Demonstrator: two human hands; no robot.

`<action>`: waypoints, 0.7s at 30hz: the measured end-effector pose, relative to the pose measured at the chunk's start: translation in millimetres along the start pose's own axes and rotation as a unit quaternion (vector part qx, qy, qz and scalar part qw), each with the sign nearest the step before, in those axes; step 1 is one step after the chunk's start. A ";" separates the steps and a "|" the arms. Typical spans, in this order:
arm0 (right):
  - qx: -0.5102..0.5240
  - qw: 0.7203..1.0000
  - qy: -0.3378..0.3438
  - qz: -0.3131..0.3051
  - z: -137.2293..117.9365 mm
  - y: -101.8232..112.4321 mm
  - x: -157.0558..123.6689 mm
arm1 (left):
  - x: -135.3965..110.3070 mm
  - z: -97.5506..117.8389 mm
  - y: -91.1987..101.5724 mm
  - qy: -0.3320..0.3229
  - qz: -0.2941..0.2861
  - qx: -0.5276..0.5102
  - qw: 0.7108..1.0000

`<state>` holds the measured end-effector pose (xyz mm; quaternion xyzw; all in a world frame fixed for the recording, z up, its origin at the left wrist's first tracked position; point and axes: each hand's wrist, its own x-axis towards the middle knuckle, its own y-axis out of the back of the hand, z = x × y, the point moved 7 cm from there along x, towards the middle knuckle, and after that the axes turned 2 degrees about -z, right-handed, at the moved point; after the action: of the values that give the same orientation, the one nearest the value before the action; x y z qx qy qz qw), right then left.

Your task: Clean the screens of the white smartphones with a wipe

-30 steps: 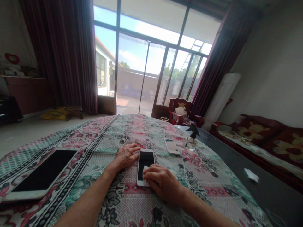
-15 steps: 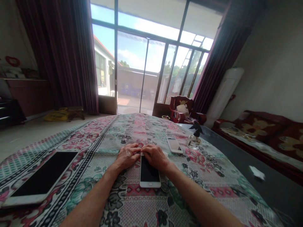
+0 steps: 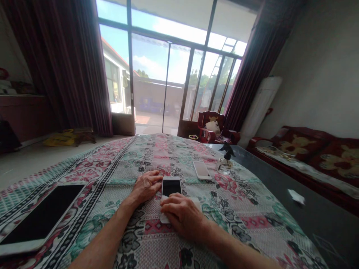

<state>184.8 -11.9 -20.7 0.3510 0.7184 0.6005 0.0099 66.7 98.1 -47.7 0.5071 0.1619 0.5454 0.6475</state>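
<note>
A white phone (image 3: 171,186) with a dark screen lies face up on the flowered tablecloth (image 3: 126,157) in front of me. My left hand (image 3: 145,186) rests flat on the cloth, its fingertips against the phone's upper left edge. My right hand (image 3: 182,215) covers the lower half of the phone with curled fingers pressed down on a small white wipe (image 3: 196,200). Only a corner of the wipe shows beside the hand.
A second white phone (image 3: 201,170) lies further back on the right, next to a small glass ornament with a dark bird (image 3: 226,157). A large white tablet (image 3: 39,216) lies at the left. A white scrap (image 3: 295,196) sits on the bare dark tabletop to the right.
My right hand has slid from the top of the phone down to its lower half. The left hand has stayed at the upper left edge.
</note>
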 end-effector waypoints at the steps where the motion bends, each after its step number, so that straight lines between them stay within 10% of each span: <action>1: -0.002 1.000 0.000 0.000 -2.2 0.0 -1.2 | 0.2 -0.8 -0.5 0.003 0.001 0.000 1.000; 21: -0.048 0.996 0.062 -0.041 -12.5 -1.3 3.0 | -0.4 -3.7 -7.3 0.000 -0.017 0.054 0.998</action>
<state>176.5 -21.2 -17.2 0.2826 0.7016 0.6541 0.0070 67.7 100.3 -55.5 0.5388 0.1994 0.5246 0.6283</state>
